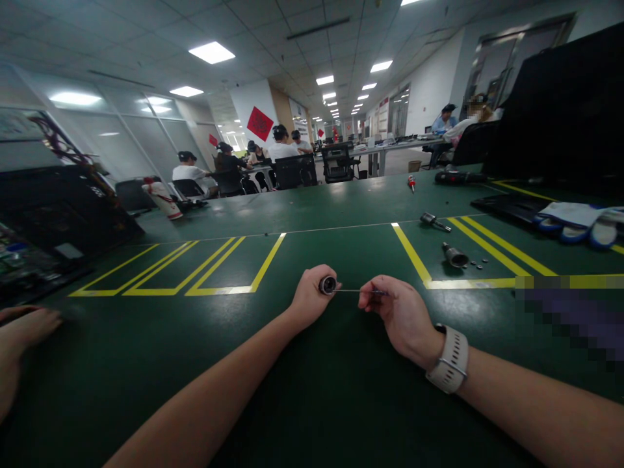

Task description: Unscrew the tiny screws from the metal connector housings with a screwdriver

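the two bare forearms come in from the bottom edge over the green counter (pixel 312 403), the right one with a pale wrist band (pixel 449 359). at the far left edge another person's hand (pixel 22 328) lies flat on the counter, beside a dark open case (pixel 58 221). the left hand (pixel 312 298) is curled shut around a small dark cylinder (pixel 327 285), whose round open end with a bright rim faces the camera; it sits above the thumb, just off the counter, in the middle of the view. a thin rod (pixel 348 290) runs level from the cylinder's side to the right hand (pixel 397 315), whose fingers (pixel 375 286) pinch its far end. farther right, inside the yellow tape lines (pixel 412 253), lie a second grey cylinder (pixel 454 255), some small dark discs (pixel 475 263) and a short metal tool (pixel 433 221). white and blue gloves (pixel 580 221) rest at the right edge.
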Motion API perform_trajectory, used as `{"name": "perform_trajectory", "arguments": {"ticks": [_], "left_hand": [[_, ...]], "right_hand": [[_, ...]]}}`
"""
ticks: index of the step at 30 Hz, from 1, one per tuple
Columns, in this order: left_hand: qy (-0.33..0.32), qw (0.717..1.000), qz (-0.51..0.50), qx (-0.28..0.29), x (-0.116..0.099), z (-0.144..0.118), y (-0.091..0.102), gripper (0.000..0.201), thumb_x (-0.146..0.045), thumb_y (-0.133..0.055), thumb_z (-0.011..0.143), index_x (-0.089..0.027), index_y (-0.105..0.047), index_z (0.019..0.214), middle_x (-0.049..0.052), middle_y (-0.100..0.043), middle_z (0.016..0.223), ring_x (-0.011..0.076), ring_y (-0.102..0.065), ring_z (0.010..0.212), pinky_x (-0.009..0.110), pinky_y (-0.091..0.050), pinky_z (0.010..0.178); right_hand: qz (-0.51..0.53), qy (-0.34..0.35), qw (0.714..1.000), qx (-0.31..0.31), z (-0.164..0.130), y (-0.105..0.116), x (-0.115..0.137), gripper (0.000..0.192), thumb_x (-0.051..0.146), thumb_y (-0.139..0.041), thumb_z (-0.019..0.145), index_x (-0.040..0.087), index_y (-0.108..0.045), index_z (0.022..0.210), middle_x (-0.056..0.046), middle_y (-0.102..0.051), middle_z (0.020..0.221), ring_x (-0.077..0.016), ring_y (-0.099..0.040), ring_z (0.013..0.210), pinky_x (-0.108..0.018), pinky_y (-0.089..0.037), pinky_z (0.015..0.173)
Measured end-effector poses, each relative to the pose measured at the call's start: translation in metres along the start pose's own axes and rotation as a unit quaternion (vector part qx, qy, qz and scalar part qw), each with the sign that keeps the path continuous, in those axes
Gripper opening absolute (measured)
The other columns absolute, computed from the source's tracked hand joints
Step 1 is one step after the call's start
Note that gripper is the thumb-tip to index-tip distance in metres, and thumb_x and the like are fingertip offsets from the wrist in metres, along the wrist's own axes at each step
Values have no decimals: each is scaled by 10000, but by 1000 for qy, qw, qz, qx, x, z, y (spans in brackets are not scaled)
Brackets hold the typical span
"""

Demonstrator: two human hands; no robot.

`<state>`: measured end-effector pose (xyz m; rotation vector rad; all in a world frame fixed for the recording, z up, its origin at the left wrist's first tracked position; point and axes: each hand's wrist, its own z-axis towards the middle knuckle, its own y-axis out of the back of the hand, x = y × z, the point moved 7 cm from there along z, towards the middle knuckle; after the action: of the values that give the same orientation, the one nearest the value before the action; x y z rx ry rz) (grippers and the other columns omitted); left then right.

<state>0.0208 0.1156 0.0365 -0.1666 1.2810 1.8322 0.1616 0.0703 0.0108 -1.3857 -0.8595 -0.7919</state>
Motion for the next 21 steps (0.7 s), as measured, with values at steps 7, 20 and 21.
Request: {"name": "perform_trajectory", "arguments": {"ticks": [7,20,21], "left_hand": [[11,1000,24,11,0,0,0,109,-169,-599,716,-154,-515,649,-38,-497,635,101,-460,589,224,-343,571],[32,999,4,29,8,0,-4,73,-169,-606,706,-151,-537,692,-24,-530,684,111,-476,623,233,-367,577],[27,999,4,34,7,0,-5,69,-172,-602,709,-152,-538,692,-24,-532,684,112,-477,624,233,-366,577]], "right_hand": [[-29,19,998,-55,-3,4,7,187,241,-515,669,168,-599,518,-10,-536,484,-143,-479,511,-306,-344,545],[-126,72,988,-49,-3,5,16,235,247,-480,735,188,-580,532,1,-534,521,-147,-489,543,-312,-362,571],[-120,89,988,-39,-4,4,19,237,249,-473,753,191,-583,551,2,-537,534,-149,-493,551,-316,-369,581]]}}
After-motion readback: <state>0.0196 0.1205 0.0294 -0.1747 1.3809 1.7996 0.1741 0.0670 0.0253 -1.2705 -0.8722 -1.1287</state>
